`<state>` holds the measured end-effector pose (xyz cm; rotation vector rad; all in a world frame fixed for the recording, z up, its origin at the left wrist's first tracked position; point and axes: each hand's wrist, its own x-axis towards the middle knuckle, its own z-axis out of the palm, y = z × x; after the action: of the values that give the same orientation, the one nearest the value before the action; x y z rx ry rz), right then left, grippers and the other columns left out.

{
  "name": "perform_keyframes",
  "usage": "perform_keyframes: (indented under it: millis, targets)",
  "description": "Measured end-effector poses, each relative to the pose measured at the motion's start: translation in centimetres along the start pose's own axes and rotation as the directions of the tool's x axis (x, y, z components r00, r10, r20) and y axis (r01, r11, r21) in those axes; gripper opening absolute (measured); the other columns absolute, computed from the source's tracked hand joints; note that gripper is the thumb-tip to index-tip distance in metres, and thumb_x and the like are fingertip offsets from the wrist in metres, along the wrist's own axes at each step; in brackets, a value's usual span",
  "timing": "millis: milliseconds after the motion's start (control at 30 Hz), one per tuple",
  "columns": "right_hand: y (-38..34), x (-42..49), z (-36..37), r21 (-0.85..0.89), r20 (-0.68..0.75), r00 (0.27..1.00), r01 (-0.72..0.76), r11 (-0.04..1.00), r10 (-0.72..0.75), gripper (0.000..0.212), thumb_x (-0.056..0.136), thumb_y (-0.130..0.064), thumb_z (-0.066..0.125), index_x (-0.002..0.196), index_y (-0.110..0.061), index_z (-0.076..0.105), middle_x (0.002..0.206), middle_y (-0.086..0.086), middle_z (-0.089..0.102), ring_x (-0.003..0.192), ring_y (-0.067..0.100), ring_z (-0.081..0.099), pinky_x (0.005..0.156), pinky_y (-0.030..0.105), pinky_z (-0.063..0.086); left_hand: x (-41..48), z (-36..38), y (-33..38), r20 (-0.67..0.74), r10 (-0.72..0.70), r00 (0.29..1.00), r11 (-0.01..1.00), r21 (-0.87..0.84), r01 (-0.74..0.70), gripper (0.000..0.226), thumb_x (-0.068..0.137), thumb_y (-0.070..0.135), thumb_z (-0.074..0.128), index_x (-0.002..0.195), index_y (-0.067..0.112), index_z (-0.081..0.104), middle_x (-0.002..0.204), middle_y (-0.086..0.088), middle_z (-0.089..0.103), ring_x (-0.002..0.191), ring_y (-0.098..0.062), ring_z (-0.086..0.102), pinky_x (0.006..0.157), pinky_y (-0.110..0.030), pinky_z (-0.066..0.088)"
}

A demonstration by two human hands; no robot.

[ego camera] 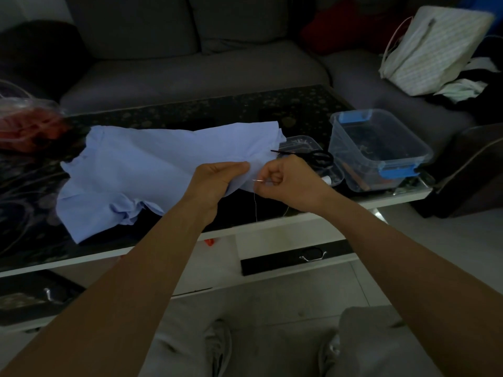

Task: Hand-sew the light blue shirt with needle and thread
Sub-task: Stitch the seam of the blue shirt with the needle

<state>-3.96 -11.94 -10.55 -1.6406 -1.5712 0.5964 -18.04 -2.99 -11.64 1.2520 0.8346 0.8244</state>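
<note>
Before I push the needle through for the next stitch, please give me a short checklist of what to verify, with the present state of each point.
1. Left hand holds the light blue shirt at the edge being sewn: ok.
2. Right hand pinches the needle firmly: ok.
3. Needle is close to the fabric edge: ok.
4. Thread hangs free below the hands, no visible tangle: ok.
5. Left fingers are out of the needle's path: cannot tell, the fabric hides them.
6. Scissors lie on the table just behind the right hand: ok.
</note>
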Motion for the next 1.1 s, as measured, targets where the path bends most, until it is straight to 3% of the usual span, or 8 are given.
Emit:
perform_keyframes:
  millis: [67, 433, 667, 767, 867, 933, 1000, 1100]
  targets:
    - [0.2, -0.2, -0.1, 0.0, 0.028, 0.999, -0.017, 1.0, 0.017, 0.011, 0.083, -0.009, 0.072, 0.073, -0.01, 0.066, 0.039, -0.019, 0.046, 0.041, 0.0, 0.043, 0.054, 0.013, 0.037, 0.0, 0.0, 0.0, -0.001, 0.011, 1.0, 1.0, 0.002, -0.011, 0.011, 0.087, 0.005, 0.063, 0.081, 0.013, 0.069, 0.071, 0.01, 0.072, 0.07, -0.003, 0.068, 0.066, -0.013, 0.051]
    - [0.8, 0.6, 1.4, -0.062, -0.336, 0.942, -0.035, 0.997, 0.012, 0.017, 0.079, -0.025, 0.077, 0.07, -0.018, 0.064, 0.05, -0.017, 0.044, 0.045, -0.005, 0.049, 0.047, 0.011, 0.029, -0.4, 0.0, 0.0, 0.047, -0.061, 0.997, 0.998, 0.016, 0.061, 0.013, 0.088, 0.012, 0.063, 0.095, 0.004, 0.071, 0.099, -0.01, 0.072, 0.089, -0.016, 0.068, 0.082, -0.021, 0.053]
    - [0.7, 0.4, 0.6, -0.028, -0.128, 0.991, 0.03, 0.999, -0.034, 0.01, 0.083, -0.015, 0.072, 0.077, -0.008, 0.067, 0.04, -0.017, 0.046, 0.041, 0.002, 0.044, 0.051, 0.015, 0.034, -0.4, 0.0, 0.0, 0.037, -0.052, 0.998, 0.998, 0.038, 0.051, 0.007, 0.085, 0.012, 0.067, 0.083, 0.012, 0.073, 0.09, -0.005, 0.074, 0.085, -0.015, 0.069, 0.08, -0.024, 0.053]
    - [0.9, 0.5, -0.5, 0.101, -0.193, 0.981, 0.032, 0.994, -0.012, 0.008, 0.087, -0.012, 0.068, 0.094, -0.013, 0.064, 0.047, 0.002, 0.043, 0.043, 0.009, 0.035, 0.051, 0.025, 0.031, -0.5, -0.1, 0.2, 0.064, -0.035, 0.997, 0.997, 0.075, 0.03, 0.008, 0.087, 0.013, 0.065, 0.087, 0.014, 0.073, 0.099, -0.008, 0.073, 0.094, -0.019, 0.068, 0.086, -0.028, 0.053]
    - [0.9, 0.6, -0.7, 0.181, -0.15, 0.988, -0.005, 0.984, 0.033, 0.02, 0.09, -0.015, 0.064, 0.11, -0.019, 0.063, 0.066, 0.019, 0.057, 0.058, 0.016, 0.049, 0.063, 0.029, 0.042, -0.9, -0.2, 0.4, 0.101, 0.016, 0.995, 0.979, 0.202, -0.036, 0.011, 0.088, 0.016, 0.065, 0.094, 0.013, 0.073, 0.095, -0.002, 0.073, 0.09, -0.011, 0.069, 0.081, -0.021, 0.053]
    - [1.0, 0.6, -0.3, 0.148, -0.081, 0.996, -0.021, 0.989, 0.034, 0.014, 0.091, -0.02, 0.065, 0.101, -0.012, 0.069, 0.075, 0.005, 0.068, 0.067, 0.004, 0.058, 0.071, 0.025, 0.048, -1.3, -0.2, 0.6, 0.134, 0.07, 0.989, 0.947, 0.302, -0.108, 0.014, 0.089, 0.017, 0.063, 0.098, 0.011, 0.072, 0.087, 0.005, 0.072, 0.079, -0.001, 0.067, 0.071, -0.011, 0.051]
    - [1.3, 0.7, -0.1, 0.116, -0.077, 0.995, -0.051, 0.992, 0.06, 0.016, 0.09, -0.019, 0.066, 0.086, -0.004, 0.068, 0.06, -0.013, 0.059, 0.054, -0.005, 0.052, 0.062, 0.017, 0.041, -1.3, -0.4, 0.6, 0.157, 0.114, 0.981, 0.91, 0.379, -0.166, 0.014, 0.089, 0.016, 0.064, 0.099, 0.011, 0.072, 0.087, 0.006, 0.071, 0.077, 0.002, 0.066, 0.069, -0.008, 0.049]
    - [1.9, 0.9, -0.4, 0.137, -0.123, 0.987, -0.09, 0.986, 0.107, 0.023, 0.089, -0.016, 0.067, 0.08, 0.005, 0.063, 0.055, -0.004, 0.047, 0.053, 0.002, 0.043, 0.063, 0.024, 0.039, -0.8, -1.3, 0.3, 0.198, 0.184, 0.963, 0.781, 0.565, -0.266, 0.02, 0.085, 0.007, 0.067, 0.105, 0.012, 0.071, 0.096, 0.004, 0.07, 0.084, 0.0, 0.064, 0.073, -0.007, 0.048]
